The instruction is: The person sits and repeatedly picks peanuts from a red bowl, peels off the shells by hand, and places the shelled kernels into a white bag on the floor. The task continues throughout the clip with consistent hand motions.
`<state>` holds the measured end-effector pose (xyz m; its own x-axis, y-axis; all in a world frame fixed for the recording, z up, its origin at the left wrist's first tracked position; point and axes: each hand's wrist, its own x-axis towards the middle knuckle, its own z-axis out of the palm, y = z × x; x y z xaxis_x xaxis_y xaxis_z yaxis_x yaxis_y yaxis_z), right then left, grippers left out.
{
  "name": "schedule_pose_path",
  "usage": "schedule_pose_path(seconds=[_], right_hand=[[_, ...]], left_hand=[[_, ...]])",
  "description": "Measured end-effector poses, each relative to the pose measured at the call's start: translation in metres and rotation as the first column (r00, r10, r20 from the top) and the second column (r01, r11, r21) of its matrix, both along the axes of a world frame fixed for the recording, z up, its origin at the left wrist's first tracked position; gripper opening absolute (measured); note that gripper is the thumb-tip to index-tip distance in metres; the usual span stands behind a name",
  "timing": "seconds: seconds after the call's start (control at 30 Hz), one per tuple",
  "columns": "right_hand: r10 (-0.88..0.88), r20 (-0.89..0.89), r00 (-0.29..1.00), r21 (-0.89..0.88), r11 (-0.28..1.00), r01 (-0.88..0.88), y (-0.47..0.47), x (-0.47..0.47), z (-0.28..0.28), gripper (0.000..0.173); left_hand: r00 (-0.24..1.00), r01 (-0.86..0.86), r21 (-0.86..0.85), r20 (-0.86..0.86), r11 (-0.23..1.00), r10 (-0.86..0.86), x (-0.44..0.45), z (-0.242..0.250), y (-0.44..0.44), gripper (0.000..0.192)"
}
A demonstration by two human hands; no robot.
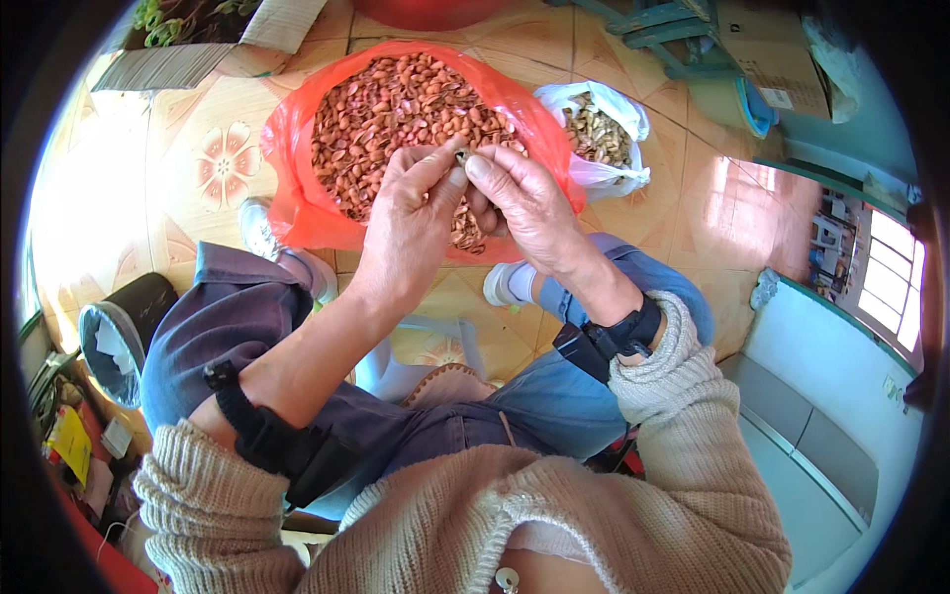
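Observation:
My left hand (pixel 413 215) and my right hand (pixel 531 204) meet fingertip to fingertip above a red plastic bag (pixel 293 167). Pinched between their thumbs and forefingers is a small seed or nut piece (pixel 462 155), greyish with a dark spot, mostly covered by the fingers. Reddish-brown nuts and shell pieces (pixel 401 104) fill the wide-mouthed bag; my hands hide some of them. Touching its right side is a smaller white plastic bag (pixel 634 126) that holds paler, tan-grey pieces (pixel 600 134).
A blue-white plastic stool (pixel 415 345) is between my legs on the patterned tile floor (pixel 660 223). To the left stands a lined waste bin (pixel 111 353). A cardboard box with plants (pixel 167 67) is at the upper left, a green wooden stool (pixel 660 30) at the upper right.

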<state>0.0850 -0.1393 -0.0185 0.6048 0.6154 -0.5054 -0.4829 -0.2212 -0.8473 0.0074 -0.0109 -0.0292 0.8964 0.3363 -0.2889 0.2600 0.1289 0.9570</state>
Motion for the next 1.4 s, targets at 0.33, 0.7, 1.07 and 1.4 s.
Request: schedule_pose_path(seconds=[0.33,0.7,1.07,1.4], right_hand=[[0.561,0.749,0.352,-0.654,0.543,0.527,-0.081,0.096,0.015,0.035],[0.018,-0.257,0.966,0.159,0.987,0.024,-0.008,0.025,0.013,0.058],[-0.021,-0.329,0.944,0.114,0.992,0.062,-0.002,0.01,0.005,0.031],[-0.106,0.443,0.89,-0.246,0.94,0.234,-0.051,0.08,0.024,0.018]], left_hand=[[0.991,-0.07,-0.025,-0.114,0.997,0.067,-0.002,-0.008,0.0,0.028],[0.998,0.018,0.149,0.055,0.989,-0.026,-0.003,0.003,-0.001,0.021],[0.997,-0.077,-0.002,-0.015,0.997,0.077,-0.001,-0.002,0.003,0.016],[0.984,-0.169,-0.297,-0.108,0.94,0.143,0.003,0.009,0.002,0.026]])
